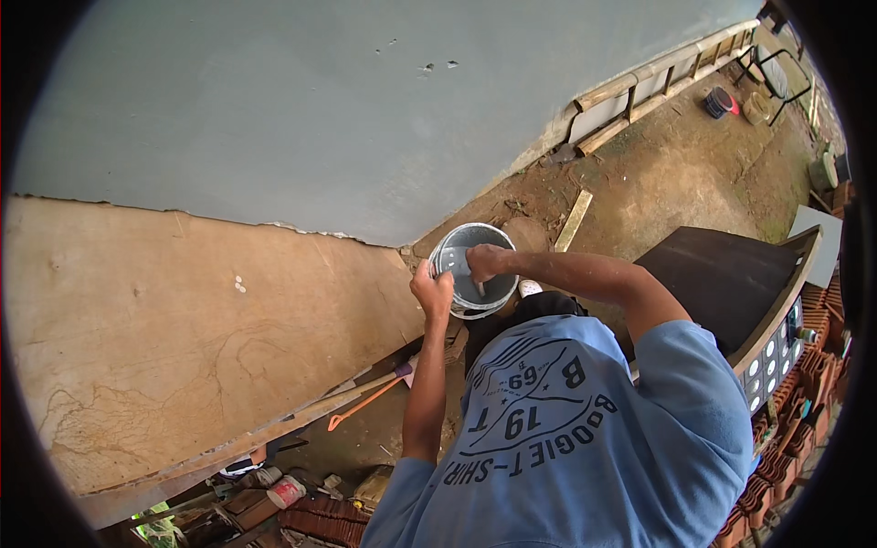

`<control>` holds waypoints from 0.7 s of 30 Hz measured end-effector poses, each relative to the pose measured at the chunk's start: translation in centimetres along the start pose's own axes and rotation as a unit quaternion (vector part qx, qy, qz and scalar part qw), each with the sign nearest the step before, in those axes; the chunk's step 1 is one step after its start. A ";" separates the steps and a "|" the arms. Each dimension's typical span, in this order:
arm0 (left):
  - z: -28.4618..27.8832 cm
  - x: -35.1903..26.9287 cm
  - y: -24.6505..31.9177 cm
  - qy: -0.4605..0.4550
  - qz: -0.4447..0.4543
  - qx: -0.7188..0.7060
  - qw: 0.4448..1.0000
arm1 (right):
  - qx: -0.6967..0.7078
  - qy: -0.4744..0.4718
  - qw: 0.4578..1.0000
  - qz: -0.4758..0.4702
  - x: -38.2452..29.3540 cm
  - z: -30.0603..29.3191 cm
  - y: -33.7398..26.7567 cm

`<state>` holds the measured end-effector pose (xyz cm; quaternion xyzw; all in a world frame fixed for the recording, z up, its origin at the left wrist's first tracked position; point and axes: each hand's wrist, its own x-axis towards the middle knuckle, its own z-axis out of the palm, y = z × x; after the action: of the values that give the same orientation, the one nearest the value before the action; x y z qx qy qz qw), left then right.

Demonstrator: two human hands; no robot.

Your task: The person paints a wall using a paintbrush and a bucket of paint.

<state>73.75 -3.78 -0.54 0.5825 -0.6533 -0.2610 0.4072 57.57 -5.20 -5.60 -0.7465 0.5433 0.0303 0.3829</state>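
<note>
A bucket [507, 296] coated with grey-white residue hangs or stands in front of me, beside the corner of a grey wall; which of the two I cannot tell. At its left side, my left hand [433, 291] grips the rim. Inside the bucket is a grey, wet-looking material [453, 260]. My right hand [486, 263] is in the bucket's mouth, closed around the pale handle [481, 288] of a tool. The tool's working end is hidden.
A grey wall [308, 116] rises ahead; a plywood sheet [205, 301] spans the left. On the ground lie a wood strip [573, 220] and a bamboo ladder [634, 103]. A dark panel [712, 274] and stacked roof tiles [788, 459] are at right. Another person's leg [257, 455] shows lower left.
</note>
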 end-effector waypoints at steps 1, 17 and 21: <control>0.0 0.0 -0.1 -0.002 0.001 -0.001 1.000 | 0.001 0.001 1.000 0.002 0.2 -0.6 -0.1; -1.5 0.4 -1.2 0.005 -0.028 0.032 0.999 | -0.187 0.252 0.940 -0.136 1.7 4.3 2.2; -1.4 -0.5 -0.9 0.015 -0.005 0.016 1.000 | -0.002 0.015 1.000 -0.002 1.1 2.4 -0.4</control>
<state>75.40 -3.31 -0.62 0.5957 -0.6484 -0.2439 0.4065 59.22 -4.61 -7.58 -0.7485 0.5480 0.0192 0.3730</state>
